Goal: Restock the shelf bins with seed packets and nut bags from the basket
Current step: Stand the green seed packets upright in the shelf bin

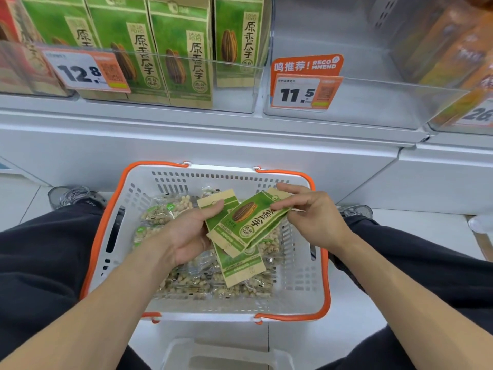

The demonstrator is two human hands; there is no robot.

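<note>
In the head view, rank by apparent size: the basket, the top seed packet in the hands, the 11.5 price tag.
1. basket, by far the largest.
2. top seed packet and 11.5 price tag: they look alike, and the packet is nearer the camera, so I leave them unranked.

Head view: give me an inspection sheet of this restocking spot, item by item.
Surface: white floor; white shelf ledge above the basket.
Job's things: white basket with orange handles holds clear nut bags; green seed packets held over it; the 12.8 bin is stocked with matching packets; the 11.5 bin looks empty.
Clutter: nothing seen.
Grippers: left hand grips the packets; right hand pinches the top packet.
Cables: nothing seen.
Surroundings: orange packs at right; grey shoes.
</note>
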